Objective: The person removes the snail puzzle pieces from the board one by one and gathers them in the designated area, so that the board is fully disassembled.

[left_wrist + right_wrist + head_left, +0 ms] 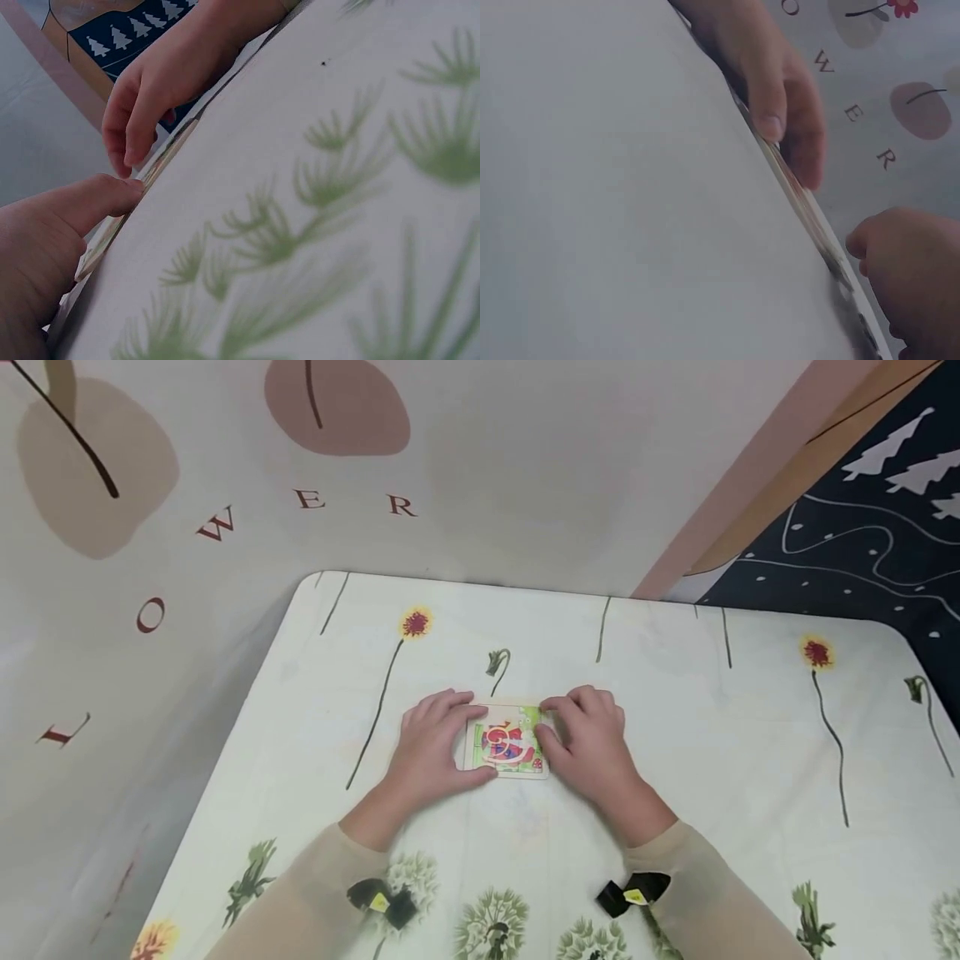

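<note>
A small rectangular picture board lies flat on the table, with a red, blue and green cartoon print and a pale border. From its left side my left hand holds it, thumb along the near edge and index finger at the far edge. At the right end is my right hand, fingers loosely bent, with the index fingertip by the far right corner and the thumb tip over the right edge. In the left wrist view the right hand's fingers hang down over the board. Its thin side shows in the right wrist view.
A white tablecloth printed with flowers and dandelions covers the table. Behind it hangs a pale curtain with lettering and fruit shapes. On the right is a dark cloth with white trees. Black straps with small devices sit on both sleeves.
</note>
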The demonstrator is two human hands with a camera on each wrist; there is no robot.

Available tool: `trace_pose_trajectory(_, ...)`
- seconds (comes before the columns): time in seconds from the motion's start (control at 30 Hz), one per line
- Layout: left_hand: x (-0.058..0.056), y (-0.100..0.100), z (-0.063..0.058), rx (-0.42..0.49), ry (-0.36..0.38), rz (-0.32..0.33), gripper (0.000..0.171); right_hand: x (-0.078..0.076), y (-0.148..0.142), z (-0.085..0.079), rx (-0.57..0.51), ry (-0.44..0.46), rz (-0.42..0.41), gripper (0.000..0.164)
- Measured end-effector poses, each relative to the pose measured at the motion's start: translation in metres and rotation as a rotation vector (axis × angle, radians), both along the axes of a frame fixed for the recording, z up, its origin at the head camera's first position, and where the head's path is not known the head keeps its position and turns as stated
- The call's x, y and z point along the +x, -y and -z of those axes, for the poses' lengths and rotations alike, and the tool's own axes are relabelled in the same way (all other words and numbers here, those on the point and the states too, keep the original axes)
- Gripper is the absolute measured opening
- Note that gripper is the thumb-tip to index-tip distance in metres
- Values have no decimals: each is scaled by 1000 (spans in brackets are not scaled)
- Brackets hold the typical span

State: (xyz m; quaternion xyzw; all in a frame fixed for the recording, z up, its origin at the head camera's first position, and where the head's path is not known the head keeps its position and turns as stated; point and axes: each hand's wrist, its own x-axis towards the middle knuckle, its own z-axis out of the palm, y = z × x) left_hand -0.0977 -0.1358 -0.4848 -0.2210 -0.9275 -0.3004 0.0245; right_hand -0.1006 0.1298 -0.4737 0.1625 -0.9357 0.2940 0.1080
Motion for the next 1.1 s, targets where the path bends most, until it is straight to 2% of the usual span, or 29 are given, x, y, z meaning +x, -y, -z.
trace_pose_trajectory(0.23, 1, 0, 2, 0, -14, 5, 83, -4, 18, 4, 90, 29, -8, 25)
trace_pose_trajectory(0.43, 1, 0, 0, -2, -13, 5, 82, -3, 21, 0, 125, 84, 13, 26)
trace_pose_trajectory(0.67, 1, 0, 0, -7, -9, 4, 82, 1, 22, -6, 157, 67, 39, 28)
trace_pose_trajectory(0.9, 0, -1, 1, 2, -15, 2, 81, 0, 22, -4, 131, 107, 28, 22)
trace_pose_trajectory(1.1, -1, -1, 2, -1, -13, 3, 82, 0, 21, -3, 118, 108, 25, 30)
